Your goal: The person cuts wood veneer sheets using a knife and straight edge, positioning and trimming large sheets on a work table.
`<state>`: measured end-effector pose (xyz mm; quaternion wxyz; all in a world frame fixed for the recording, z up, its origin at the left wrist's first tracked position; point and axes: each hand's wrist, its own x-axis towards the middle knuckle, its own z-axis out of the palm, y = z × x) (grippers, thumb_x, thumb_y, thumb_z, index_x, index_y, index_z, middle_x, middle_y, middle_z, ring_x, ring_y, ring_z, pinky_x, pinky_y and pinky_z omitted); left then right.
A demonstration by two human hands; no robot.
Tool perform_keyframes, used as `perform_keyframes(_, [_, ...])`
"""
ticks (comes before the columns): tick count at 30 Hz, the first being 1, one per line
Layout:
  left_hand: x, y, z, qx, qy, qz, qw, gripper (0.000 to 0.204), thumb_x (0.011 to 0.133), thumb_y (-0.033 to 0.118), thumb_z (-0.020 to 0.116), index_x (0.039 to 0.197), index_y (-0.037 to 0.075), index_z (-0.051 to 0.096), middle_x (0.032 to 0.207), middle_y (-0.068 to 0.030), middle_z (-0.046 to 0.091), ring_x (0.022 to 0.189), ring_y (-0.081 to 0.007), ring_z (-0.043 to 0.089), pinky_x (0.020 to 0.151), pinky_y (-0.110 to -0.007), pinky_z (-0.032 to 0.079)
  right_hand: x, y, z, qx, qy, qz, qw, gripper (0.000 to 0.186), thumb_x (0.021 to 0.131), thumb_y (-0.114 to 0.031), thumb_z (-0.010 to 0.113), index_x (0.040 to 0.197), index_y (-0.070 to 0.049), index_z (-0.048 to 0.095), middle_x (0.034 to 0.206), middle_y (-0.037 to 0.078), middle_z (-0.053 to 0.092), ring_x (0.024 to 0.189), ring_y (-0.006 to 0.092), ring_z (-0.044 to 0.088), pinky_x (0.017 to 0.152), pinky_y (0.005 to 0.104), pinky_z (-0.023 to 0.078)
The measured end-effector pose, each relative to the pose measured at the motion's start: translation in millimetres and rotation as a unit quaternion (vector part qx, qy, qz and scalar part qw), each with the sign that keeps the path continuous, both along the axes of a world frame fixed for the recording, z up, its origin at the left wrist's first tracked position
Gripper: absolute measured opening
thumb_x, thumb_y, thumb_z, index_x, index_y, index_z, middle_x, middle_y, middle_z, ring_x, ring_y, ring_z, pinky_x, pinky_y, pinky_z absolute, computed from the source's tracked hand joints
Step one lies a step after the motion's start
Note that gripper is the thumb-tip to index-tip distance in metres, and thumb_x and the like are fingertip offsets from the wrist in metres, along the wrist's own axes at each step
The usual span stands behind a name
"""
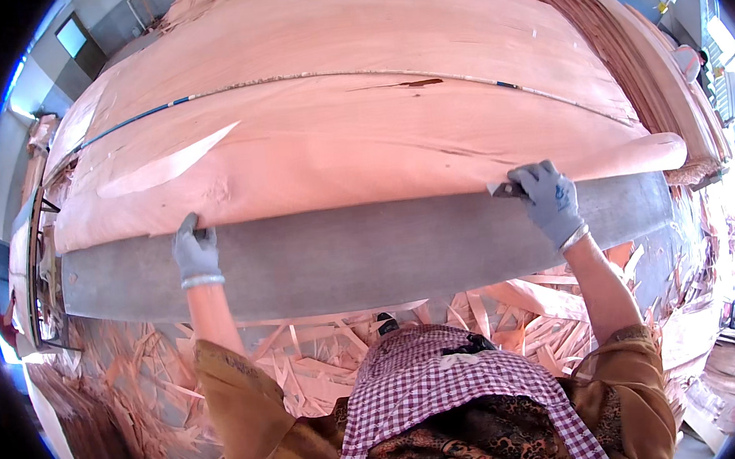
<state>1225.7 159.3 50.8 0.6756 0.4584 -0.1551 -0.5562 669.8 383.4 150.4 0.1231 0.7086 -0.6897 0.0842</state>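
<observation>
Currently both grey-gloved hands are gripping the near edge of the large thin pinkish wood veneer sheet (pixel 334 128) on the grey flat table (pixel 344 257), left hand (pixel 195 250) at 9 o'clock, right hand (pixel 548 200) at 3 o'clock, well apart, wood scraps (pixel 308 355) lying at 6 o'clock.

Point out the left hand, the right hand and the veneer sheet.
left hand (pixel 195 252), head view, back of glove.
right hand (pixel 548 198), head view, back of glove.
veneer sheet (pixel 334 137), head view, middle of top face.

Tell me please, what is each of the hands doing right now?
Left hand: closed on the veneer sheet edge.
Right hand: closed on the sheet edge.
</observation>
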Motion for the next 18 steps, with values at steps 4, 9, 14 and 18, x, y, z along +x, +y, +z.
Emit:
perform_keyframes(4, [17.4,65.3,-20.6,0.012,0.004,-0.027,1.000,0.009,0.083,0.004,0.065,0.090,0.011,0.064,0.082,-0.0014,0.066,0.073,-0.0124,0.061,0.061,-0.029,0.049,6.0,57.3,-13.1,0.042,0.019,0.008,0.999,0.027,0.077,-0.019,0.063,0.104,-0.018,0.062,0.105,0.000,0.063,0.093,0.0230,0.060,0.069,0.0375,0.055])
perform_keyframes(9, [14.2,168.6,-46.3,0.022,-0.006,-0.028,0.999,0.006,0.083,0.007,0.066,0.085,0.011,0.062,0.081,-0.0001,0.067,0.070,-0.0112,0.061,0.058,-0.026,0.048,7.7,128.4,-37.7,0.114,-0.019,-0.004,0.993,0.024,0.079,-0.021,0.062,0.103,-0.017,0.062,0.106,0.000,0.062,0.093,0.0225,0.059,0.069,0.0379,0.055])
perform_keyframes(14, [33.5,258.4,-81.7,0.099,-0.050,-0.117,0.987,0.015,0.089,0.014,0.063,0.074,0.015,0.060,0.067,0.0022,0.055,0.063,-0.0098,0.050,0.064,-0.027,0.044,6.2,193.2,-61.4,0.197,-0.048,-0.016,0.979,0.019,0.080,-0.023,0.062,0.098,-0.016,0.061,0.101,0.001,0.061,0.095,0.0229,0.059,0.071,0.0387,0.056])
perform_keyframes(18, [55.2,285.3,-112.1,0.105,-0.056,-0.107,0.987,0.014,0.095,0.014,0.055,0.099,0.004,0.063,0.084,-0.0037,0.060,0.076,-0.0128,0.055,0.067,-0.024,0.046,10.4,228.5,-83.0,0.201,-0.052,0.002,0.978,0.019,0.081,-0.023,0.059,0.098,-0.015,0.060,0.103,0.001,0.059,0.096,0.0230,0.059,0.069,0.0366,0.056])
